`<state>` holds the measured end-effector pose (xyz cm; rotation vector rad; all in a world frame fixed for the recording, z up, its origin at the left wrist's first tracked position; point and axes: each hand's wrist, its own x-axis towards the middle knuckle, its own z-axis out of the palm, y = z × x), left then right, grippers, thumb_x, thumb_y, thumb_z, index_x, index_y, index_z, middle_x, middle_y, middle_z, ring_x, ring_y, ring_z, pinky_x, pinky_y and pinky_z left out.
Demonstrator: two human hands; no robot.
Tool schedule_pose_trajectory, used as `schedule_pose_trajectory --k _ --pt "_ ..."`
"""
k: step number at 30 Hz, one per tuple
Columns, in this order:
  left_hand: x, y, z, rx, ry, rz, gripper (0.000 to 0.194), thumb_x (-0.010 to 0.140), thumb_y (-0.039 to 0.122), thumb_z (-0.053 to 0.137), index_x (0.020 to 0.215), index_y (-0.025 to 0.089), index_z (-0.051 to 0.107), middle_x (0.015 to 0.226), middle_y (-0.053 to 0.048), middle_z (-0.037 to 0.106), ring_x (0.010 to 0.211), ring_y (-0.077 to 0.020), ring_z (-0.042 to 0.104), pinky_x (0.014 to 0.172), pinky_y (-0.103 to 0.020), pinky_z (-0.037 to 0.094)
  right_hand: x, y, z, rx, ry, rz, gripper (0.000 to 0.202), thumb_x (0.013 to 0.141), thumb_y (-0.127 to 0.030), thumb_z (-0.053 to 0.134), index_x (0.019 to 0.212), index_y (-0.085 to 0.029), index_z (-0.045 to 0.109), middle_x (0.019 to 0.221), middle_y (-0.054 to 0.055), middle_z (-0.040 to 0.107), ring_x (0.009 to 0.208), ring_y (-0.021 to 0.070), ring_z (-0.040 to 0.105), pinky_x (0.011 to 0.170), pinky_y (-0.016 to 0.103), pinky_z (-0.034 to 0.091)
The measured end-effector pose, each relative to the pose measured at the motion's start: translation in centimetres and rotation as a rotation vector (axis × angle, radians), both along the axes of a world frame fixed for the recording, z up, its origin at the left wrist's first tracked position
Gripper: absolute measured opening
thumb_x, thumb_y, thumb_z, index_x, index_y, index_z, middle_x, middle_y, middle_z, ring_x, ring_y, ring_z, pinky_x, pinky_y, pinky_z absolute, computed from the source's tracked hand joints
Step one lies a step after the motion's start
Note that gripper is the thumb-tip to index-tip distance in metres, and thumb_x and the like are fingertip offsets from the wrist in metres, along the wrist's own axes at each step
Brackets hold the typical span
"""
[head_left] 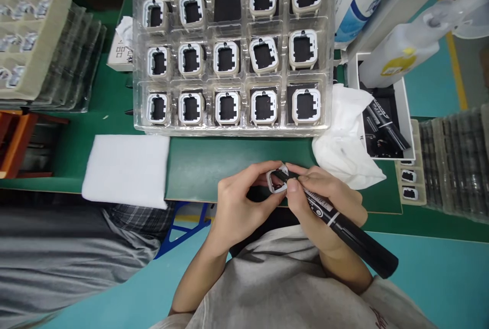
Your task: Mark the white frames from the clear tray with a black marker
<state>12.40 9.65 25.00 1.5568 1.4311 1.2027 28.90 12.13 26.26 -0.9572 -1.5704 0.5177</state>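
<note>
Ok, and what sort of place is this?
Probably a factory workbench for small parts: a clear tray holds rows of matching white frames, more stacked trays stand nearby, and the right hand holds a black marker.

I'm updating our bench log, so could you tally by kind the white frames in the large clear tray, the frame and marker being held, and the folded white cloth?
White frames in the clear tray: 14
White frame in the left hand: 1
Black marker in the right hand: 1
Folded white cloth: 1
Total: 17
</note>
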Motion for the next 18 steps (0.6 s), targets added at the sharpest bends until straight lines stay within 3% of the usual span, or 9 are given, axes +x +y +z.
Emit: schedule_pose_trajectory --k 11,18 --pt "0.6 0.3 0.8 -0.008 -0.029 0.02 0.048 0.082 0.021 0.102 0.126 0.025 0.084 0.097 0.001 0.089 0.077 -0.0173 0.085 0.077 -0.026 0.073 0.4 -0.3 -0.6 -0.098 0.221 0.015 0.016 0.099 -0.009 0.079 0.095 -0.024 0.075 0.07 -0.005 0.071 0.06 0.0171 0.07 0.084 0.051 0.082" --pt "-0.4 0.5 0.6 -0.078 -0.082 -0.074 0.05 0.086 0.02 0.102 0.131 0.029 0.081 0.1 0.0 0.088 0.084 -0.0172 0.085 0.082 -0.026 0.071 1.6 -0.8 0.5 -0.188 0.079 0.104 0.026 0.099 -0.006 0.074 0.081 -0.024 0.074 0.066 -0.003 0.07 0.061 0.016 0.066 0.093 0.053 0.081"
